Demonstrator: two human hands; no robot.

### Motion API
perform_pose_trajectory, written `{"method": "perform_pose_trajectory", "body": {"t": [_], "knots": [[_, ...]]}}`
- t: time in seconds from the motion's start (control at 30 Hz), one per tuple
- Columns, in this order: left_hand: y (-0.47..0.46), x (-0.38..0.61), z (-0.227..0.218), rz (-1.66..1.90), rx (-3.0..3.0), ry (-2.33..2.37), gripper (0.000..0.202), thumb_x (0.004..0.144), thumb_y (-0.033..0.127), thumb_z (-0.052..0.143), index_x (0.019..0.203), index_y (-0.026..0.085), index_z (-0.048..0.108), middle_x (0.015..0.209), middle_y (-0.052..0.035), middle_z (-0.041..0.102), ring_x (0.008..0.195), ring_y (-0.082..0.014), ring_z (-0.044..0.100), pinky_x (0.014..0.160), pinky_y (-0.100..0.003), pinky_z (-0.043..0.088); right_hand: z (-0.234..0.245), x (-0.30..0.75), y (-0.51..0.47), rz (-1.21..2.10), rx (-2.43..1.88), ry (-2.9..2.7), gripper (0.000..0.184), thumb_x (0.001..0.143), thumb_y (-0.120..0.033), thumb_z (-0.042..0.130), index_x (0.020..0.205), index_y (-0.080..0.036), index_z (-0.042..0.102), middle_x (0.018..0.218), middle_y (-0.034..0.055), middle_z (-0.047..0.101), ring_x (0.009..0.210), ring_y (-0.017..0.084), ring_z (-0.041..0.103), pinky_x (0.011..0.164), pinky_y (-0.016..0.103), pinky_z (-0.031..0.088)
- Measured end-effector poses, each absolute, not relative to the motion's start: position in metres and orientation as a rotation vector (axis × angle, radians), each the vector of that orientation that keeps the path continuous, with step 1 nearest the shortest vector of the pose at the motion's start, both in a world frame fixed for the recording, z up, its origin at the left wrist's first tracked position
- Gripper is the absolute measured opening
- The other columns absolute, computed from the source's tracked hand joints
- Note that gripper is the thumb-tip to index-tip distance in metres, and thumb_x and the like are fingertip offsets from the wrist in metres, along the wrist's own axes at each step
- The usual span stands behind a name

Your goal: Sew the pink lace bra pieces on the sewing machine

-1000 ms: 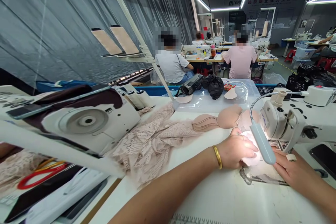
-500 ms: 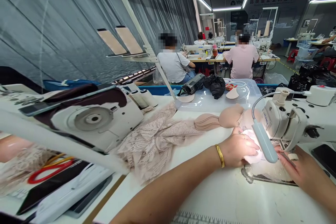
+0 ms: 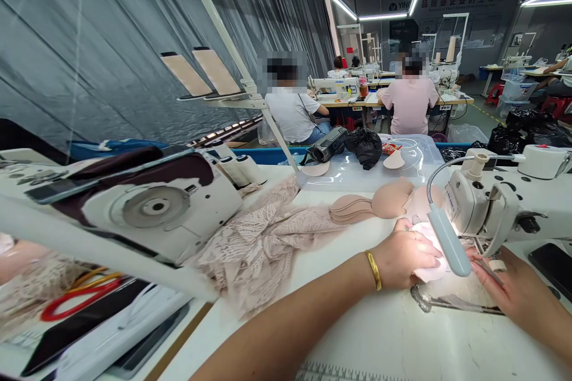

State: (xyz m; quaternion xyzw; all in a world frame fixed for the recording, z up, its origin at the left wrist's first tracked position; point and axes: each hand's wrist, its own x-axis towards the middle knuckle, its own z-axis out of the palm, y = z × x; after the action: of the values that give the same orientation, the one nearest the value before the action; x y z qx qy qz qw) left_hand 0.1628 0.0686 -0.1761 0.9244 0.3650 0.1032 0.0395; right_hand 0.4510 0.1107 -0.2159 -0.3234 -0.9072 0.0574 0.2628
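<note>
My left hand (image 3: 413,253), with a gold bracelet at the wrist, is closed on a pale pink bra cup (image 3: 431,250) under the sewing machine's lamp (image 3: 450,243). Its fingers lie over the cup's face, with the thumb at the far edge. On the other side of the needle area, my right hand (image 3: 503,277) has its fingers pressed together close to the presser foot. What they pinch is too small and partly hidden to make out. The white sewing machine (image 3: 473,199) stands just beyond both hands, and the lamp head covers part of the cup.
Behind my left hand lie stacked beige bra cups (image 3: 351,207) and a heap of lace (image 3: 268,244). A clear plastic bin lid (image 3: 348,177) holds a black bag (image 3: 365,147). A phone (image 3: 554,265) rests at the right. Another machine (image 3: 161,208) stands left. Co-workers sit further off.
The whole view has shifted slightly. Both hands stay at the machine in nearly the same place, and the pink cup under my left hand has barely moved.
</note>
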Motion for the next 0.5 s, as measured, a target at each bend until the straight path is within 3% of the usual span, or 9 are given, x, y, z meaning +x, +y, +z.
{"method": "perform_pose_trajectory", "body": {"t": [0.2,0.5], "knots": [[0.0691,0.1629,-0.1758,0.309,2.837,1.149,0.031,0.091,0.023,0.065,0.121,0.029,0.070,0.130,-0.0027,0.073,0.117,-0.0270,0.064,0.094,-0.046,0.031,-0.2086,0.4500,0.1090,0.153,-0.826,-2.465,0.024,0.109,-0.034,0.045,0.126,-0.026,0.060,0.116,0.0122,0.070,0.109,0.029,0.071,0.084,0.042,0.063],[0.0664,0.1641,-0.1831,0.340,2.864,1.203,0.028,0.090,0.021,0.062,0.115,0.025,0.072,0.135,-0.0050,0.070,0.113,-0.0294,0.061,0.093,-0.051,0.028,-0.2170,0.4522,0.1099,0.036,-0.821,-2.452,0.027,0.109,-0.036,0.043,0.122,-0.027,0.065,0.117,0.0118,0.074,0.111,0.031,0.073,0.083,0.043,0.063]]}}
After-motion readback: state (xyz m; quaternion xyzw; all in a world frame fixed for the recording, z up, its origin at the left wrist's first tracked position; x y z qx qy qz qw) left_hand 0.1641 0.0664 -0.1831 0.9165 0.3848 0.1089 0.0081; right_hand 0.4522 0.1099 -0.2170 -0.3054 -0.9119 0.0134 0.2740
